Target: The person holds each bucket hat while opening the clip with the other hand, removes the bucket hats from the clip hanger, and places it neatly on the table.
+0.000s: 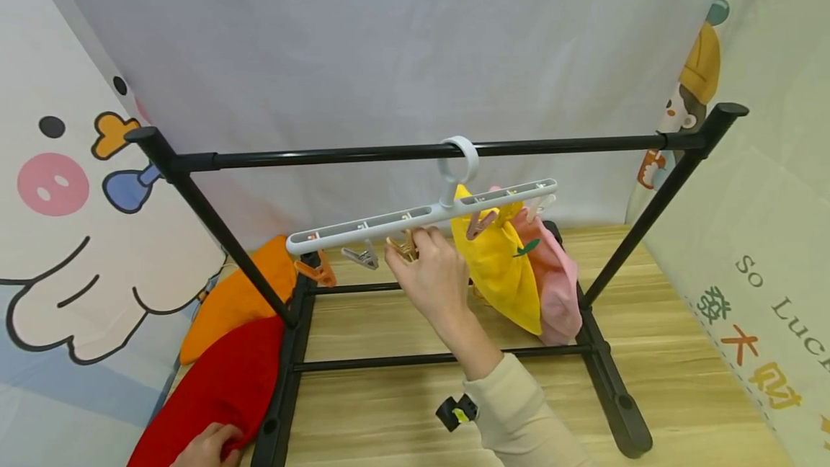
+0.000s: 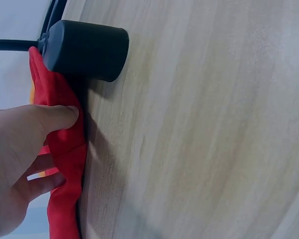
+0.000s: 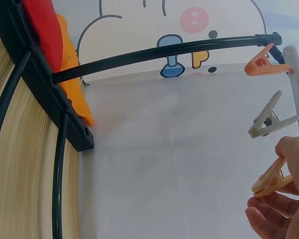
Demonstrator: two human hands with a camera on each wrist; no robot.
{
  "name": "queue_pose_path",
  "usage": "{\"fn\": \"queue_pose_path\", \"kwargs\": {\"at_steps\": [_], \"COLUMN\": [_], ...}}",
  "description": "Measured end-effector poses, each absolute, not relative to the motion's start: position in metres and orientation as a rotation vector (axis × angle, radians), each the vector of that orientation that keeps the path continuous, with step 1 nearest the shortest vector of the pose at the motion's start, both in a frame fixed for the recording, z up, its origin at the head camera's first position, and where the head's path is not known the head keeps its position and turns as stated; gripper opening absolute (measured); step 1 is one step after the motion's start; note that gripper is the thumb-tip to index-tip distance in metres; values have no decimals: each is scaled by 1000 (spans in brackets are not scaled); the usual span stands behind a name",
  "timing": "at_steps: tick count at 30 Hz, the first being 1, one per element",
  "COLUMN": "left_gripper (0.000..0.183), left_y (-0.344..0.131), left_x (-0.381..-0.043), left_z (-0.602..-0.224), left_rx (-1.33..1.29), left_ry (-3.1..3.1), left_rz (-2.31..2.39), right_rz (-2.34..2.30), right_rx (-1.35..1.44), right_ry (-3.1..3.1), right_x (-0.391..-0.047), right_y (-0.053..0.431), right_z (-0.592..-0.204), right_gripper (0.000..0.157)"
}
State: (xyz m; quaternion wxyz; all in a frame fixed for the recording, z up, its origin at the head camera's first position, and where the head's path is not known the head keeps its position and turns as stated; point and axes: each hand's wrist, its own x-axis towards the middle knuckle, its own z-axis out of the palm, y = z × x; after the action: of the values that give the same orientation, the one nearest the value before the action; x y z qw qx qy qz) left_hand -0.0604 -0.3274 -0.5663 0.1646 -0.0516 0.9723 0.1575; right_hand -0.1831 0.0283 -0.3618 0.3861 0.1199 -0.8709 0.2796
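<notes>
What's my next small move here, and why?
I'd probably raise the red cloth toward the tan clip: your left hand grips that cloth, and your right hand pinches the clip, which holds no cloth.

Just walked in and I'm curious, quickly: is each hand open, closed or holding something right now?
Left hand: closed, pinching the red cloth.
Right hand: closed, pinching the tan clip on the white hanger.
</notes>
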Motion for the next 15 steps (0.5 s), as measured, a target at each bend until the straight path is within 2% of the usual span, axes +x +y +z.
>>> {"fn": "queue_pose_path", "kwargs": {"at_steps": [15], "left_gripper": [17], "left_y": [-321], "left_x": [-57], "left_z": [-566], "left_rx": [-135], "left_ry": [2798], "left_rz": [419], "right_rz": [704], "right_rx": [295], "right_ry": [-2239], "right_x": [-183], "right_y": [26], "right_z": [-362], "right_gripper": [26]}}
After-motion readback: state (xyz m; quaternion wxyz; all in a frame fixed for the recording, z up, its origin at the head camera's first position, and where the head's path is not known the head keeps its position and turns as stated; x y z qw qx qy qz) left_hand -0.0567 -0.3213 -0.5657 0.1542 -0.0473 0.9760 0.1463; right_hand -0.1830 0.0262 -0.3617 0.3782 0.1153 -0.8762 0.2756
